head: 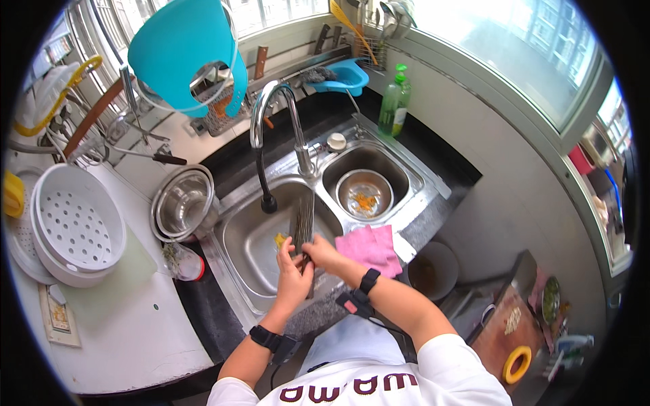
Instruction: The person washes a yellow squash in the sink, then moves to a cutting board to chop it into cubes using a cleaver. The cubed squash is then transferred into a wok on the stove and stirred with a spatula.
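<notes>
Over the left basin of a stainless steel sink, both hands meet at a bundle of long, thin, dark sticks or chopsticks. My right hand is closed around the near part of the bundle. My left hand touches its near end from the left, fingers bent; how much it grips is partly hidden. A small yellow piece lies in the basin by my left fingertips. Above the basin hangs the black spout head of a chrome faucet.
A metal bowl with orange scraps sits in the right basin. A pink cloth lies on the sink's edge. Steel bowls and a lidded jar stand left, beyond them white colanders. Green bottles stand behind.
</notes>
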{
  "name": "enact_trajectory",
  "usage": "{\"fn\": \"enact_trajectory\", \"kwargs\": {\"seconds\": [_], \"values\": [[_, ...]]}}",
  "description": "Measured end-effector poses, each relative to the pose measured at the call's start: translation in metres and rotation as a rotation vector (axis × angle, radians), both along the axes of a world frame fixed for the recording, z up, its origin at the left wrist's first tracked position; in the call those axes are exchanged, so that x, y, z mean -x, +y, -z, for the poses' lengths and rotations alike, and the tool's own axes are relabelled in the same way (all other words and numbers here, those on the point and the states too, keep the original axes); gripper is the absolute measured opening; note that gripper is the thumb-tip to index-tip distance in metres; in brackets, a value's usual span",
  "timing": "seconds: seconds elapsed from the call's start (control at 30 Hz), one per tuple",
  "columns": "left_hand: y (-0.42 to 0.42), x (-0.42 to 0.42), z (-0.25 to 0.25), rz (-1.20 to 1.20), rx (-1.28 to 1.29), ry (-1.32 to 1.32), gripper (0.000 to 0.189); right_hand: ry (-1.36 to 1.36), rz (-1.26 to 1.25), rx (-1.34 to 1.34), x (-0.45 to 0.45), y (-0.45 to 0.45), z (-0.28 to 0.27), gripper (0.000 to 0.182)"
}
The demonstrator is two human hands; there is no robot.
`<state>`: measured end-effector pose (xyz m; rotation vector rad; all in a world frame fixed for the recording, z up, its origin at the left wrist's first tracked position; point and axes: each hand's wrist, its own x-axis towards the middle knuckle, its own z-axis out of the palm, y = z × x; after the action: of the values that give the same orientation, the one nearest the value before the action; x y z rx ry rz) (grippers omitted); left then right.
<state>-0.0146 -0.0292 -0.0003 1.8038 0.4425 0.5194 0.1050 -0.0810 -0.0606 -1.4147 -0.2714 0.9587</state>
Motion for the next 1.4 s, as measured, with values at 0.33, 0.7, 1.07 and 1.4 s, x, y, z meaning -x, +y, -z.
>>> {"fn": "enact_trajectory", "kwargs": {"seconds": [0.33, 0.7, 1.07, 1.4], "values": [[0.064, 0.067, 0.037, -0.029, -0.243, -0.06, 0.051, -0.975, 0.141, 0.544, 0.035, -0.119, -0.085, 0.03], [-0.116, 0.007, 0.056, 0.5, -0.15, -0.056, 0.04, -0.909, 1.059, 0.614, 0.24, -0.457, -0.154, 0.022], [-0.515, 0.089, -0.003, 1.255, -0.222, -0.121, 0.03, -0.589, 1.318, 0.953, 0.365, -0.691, -0.105, 0.025], [-0.654, 0.07, 0.015, 1.483, -0.639, -0.46, 0.034, -0.638, 0.793, 1.497, 0.349, -0.763, -0.117, 0.018]]}}
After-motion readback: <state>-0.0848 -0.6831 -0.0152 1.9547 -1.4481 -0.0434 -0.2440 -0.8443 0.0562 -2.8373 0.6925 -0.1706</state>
